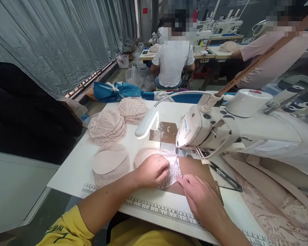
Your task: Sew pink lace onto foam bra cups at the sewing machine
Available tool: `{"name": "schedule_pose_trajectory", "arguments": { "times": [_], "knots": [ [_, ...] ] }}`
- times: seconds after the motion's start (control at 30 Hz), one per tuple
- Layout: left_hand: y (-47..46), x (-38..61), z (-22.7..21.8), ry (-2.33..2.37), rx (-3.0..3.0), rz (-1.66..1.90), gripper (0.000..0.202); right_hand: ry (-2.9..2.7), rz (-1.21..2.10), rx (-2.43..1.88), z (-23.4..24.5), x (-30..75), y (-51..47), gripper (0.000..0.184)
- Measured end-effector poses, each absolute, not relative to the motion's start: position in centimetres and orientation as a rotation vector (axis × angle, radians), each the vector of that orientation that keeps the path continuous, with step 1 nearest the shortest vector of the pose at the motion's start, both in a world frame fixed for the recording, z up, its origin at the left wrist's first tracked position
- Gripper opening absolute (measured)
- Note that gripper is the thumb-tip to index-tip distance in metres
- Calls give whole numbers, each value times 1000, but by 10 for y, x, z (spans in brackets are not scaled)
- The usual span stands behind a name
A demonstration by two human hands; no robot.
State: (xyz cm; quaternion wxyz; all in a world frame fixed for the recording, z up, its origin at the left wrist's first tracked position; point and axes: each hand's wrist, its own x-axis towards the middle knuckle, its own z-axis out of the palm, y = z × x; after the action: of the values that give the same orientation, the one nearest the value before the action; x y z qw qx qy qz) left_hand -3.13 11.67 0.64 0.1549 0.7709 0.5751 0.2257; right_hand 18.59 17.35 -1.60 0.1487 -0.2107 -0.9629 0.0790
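A pale pink lace piece [173, 171] lies on the sewing table in front of the machine's needle area, brightly lit by a lamp [145, 123]. My left hand [154, 169] rests over it, fingers curled and closed on the lace. At the near right corner of the lace, my right hand [201, 196] pinches the edge between thumb and forefinger. The white sewing machine [195, 128] stands just beyond, its needle hidden behind the head. Left of my left hand lie sheer pieces with a smooth oval pad [110, 162].
Two stacks of lace pieces, one nearer [107, 128] and one farther [133, 109], sit at the table's far left. Black thread snips [226, 176] lie right of the needle area. Beige lace fabric [279, 205] drapes at right. A printed ruler [164, 213] runs along the front edge. Other people sit beyond.
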Motion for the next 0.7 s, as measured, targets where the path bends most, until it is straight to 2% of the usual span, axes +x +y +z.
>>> {"name": "schedule_pose_trajectory", "arguments": {
  "times": [0.53,0.7],
  "knots": [
    [110,-21,-3,1502,2540,524,25,-2786,275,-561,-28,198,169,44],
    [110,-18,-3,1508,2530,513,24,-2710,289,-512,-26,203,175,39]
  ]
}}
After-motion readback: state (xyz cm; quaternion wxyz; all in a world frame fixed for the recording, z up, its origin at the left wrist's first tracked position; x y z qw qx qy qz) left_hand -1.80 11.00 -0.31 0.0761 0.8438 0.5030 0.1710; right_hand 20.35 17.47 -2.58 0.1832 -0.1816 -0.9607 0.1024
